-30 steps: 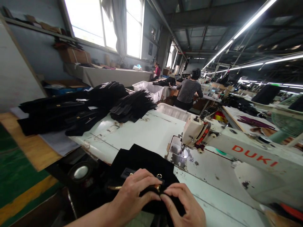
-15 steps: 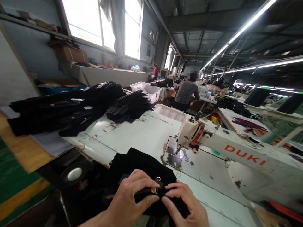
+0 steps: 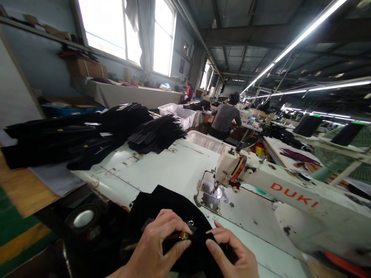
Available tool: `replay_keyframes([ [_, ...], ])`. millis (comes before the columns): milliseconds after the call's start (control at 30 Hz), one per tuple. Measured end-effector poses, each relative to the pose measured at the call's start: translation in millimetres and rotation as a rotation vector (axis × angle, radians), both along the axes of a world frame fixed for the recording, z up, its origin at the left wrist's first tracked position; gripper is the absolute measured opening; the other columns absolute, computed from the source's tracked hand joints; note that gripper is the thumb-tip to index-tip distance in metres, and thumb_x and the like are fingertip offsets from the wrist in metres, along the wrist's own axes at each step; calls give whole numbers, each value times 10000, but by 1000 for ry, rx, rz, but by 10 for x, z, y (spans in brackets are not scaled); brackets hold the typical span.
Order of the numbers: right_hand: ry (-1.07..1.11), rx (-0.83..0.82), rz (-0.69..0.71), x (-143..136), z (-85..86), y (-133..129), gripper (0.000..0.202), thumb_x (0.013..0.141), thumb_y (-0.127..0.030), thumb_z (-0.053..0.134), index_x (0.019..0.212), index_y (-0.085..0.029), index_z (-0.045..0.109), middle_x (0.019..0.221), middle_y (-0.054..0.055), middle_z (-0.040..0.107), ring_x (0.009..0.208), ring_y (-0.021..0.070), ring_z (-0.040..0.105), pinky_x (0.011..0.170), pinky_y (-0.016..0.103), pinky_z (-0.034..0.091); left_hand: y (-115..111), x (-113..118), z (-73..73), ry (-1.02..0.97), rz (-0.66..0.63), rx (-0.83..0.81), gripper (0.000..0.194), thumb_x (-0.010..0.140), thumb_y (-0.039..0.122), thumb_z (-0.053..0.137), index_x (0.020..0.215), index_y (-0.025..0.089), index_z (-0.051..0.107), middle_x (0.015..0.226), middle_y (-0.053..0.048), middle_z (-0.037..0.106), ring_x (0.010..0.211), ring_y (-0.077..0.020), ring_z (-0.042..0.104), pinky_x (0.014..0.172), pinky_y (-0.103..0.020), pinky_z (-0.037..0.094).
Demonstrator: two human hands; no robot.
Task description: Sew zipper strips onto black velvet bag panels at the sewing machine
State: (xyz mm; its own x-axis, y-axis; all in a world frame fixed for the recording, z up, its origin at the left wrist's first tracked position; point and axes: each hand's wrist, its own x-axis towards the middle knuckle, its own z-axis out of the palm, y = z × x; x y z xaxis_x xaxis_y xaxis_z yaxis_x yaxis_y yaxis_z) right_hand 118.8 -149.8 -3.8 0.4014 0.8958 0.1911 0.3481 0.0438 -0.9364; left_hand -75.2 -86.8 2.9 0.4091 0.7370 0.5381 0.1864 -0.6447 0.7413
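A black fabric piece (image 3: 162, 199) lies over the near edge of the sewing table in front of me. My left hand (image 3: 160, 241) is closed, its thumb and fingers pinching the fabric beside a small gold metal fitting (image 3: 184, 235). Just above that fitting, a gold ring (image 3: 190, 222) sits on the cloth. On the other side, my right hand (image 3: 233, 251) grips the fabric's right part between thumb and fingers, a short gap from the left hand. Beyond both hands stands a white sewing machine (image 3: 269, 181) with its needle area over the metal plate.
Stacks of black cut pieces (image 3: 116, 131) cover the table's far left. White plastic bins (image 3: 207, 142) stand behind the table. A co-worker in a grey top (image 3: 224, 117) sits further back. Thread cones (image 3: 308, 123) and a green fan (image 3: 336, 162) are at right.
My hands have drawn apart along the fabric, the right one shifting slightly right and the left slightly left. The surroundings have shifted a little leftward in view.
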Motion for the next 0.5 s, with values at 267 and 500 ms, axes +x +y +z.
replay_keyframes([
  [267, 97, 67, -31, -46, 57, 7, 554, 697, -774, 721, 588, -244, 601, 760, 69, 686, 1099, 350, 646, 1016, 443, 470, -23, -3, -48, -11, -23, 69, 37, 922, 212, 614, 913, 228, 647, 845, -31, 666, 822, -200, 579, 744, -297, 499],
  [500, 107, 30, -38, -21, -8, -25, 533, 685, -777, 728, 785, -255, 692, 887, 71, 739, 1156, 319, 626, 998, 357, 490, -55, 8, 58, -15, -22, 91, 82, 890, 141, 641, 901, 221, 628, 830, -9, 661, 801, -181, 575, 741, -292, 473],
])
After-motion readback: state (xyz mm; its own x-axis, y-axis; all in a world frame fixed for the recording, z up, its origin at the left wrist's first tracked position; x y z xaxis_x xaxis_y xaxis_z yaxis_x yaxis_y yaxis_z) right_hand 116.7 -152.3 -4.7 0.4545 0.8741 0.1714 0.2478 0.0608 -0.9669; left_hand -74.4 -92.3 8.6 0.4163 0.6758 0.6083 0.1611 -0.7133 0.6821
